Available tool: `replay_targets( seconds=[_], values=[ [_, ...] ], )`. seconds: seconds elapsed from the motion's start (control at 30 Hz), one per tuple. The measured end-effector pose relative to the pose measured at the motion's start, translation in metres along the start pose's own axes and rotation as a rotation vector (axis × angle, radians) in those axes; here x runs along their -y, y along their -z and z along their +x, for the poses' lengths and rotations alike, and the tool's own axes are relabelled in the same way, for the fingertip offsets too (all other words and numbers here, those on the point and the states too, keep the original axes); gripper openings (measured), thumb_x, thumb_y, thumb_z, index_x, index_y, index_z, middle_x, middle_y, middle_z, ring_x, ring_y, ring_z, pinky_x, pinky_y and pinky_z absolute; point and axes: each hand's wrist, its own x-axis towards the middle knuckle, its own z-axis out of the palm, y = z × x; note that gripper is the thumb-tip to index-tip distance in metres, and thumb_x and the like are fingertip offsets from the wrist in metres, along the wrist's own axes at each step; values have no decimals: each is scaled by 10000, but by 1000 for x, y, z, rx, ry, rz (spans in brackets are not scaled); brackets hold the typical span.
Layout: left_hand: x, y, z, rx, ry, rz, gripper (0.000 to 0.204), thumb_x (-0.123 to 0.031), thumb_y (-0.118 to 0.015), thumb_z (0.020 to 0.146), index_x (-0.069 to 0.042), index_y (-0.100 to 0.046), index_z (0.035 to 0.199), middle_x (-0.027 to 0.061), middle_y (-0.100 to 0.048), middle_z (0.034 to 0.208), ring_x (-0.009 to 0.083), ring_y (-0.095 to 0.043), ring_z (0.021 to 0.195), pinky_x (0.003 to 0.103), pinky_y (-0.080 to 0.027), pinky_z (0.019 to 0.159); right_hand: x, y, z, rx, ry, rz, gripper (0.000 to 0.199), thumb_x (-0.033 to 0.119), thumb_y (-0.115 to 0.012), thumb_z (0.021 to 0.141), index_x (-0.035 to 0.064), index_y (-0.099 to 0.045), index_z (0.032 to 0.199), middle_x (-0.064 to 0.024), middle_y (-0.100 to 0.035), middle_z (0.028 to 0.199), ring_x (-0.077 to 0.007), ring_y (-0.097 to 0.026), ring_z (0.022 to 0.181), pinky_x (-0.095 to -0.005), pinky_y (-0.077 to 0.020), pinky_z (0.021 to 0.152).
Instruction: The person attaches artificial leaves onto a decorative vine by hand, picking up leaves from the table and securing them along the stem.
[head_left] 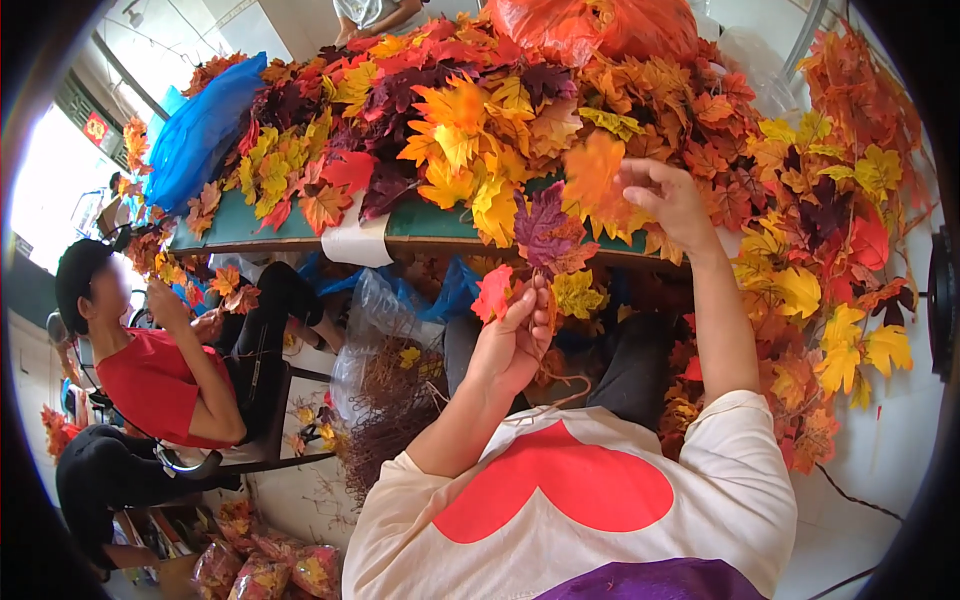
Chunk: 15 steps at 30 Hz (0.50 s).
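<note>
My left hand [515, 345] is closed around a thin brown stem in front of the table edge. Artificial maple leaves fan out from it: a purple leaf [545, 222] above, a red leaf [493, 292] to the left and a yellow leaf [577, 294] to the right. The stem's loose end [570, 382] curls below the hand. Farther right and higher, my right hand [668, 200] has its fingers bent at an orange artificial maple leaf [595, 178], which is smeared by motion. This leaf hangs over the front of the leaf heap.
Artificial leaves [450, 110] cover the green table [430, 222]; more garlands [800, 250] hang at the right. Blue [210, 135] and red [600, 25] plastic bags lie on the heap. Brown stems [390, 430] stand at my left. A person in red [160, 380] sits at the left, handling leaves.
</note>
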Motion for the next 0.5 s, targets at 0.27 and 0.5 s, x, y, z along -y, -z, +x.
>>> replay_targets(
  seconds=[0.27, 0.5],
  values=[
    [19, -2, 20, -213, -201, 157, 219, -113, -547, 870, -68, -559, 1084, -10, -585, 866, 84, -528, 651, 201, -448, 563, 32, -50, -68, 25, 416, -613, 175, 45, -711, 654, 113, -685, 813, 3, -616, 706, -153, -578, 718, -335, -379, 873],
    [37, -6, 17, -192, -185, 253, 226, -113, -538, 872, -66, -547, 1094, 8, -571, 877, 94, -537, 641, 214, -454, 542, 29, -75, -90, -77, 665, -896, 167, 75, -672, 645, 124, -647, 803, 13, -573, 756, -167, -554, 737, -369, -403, 843]
  ],
)
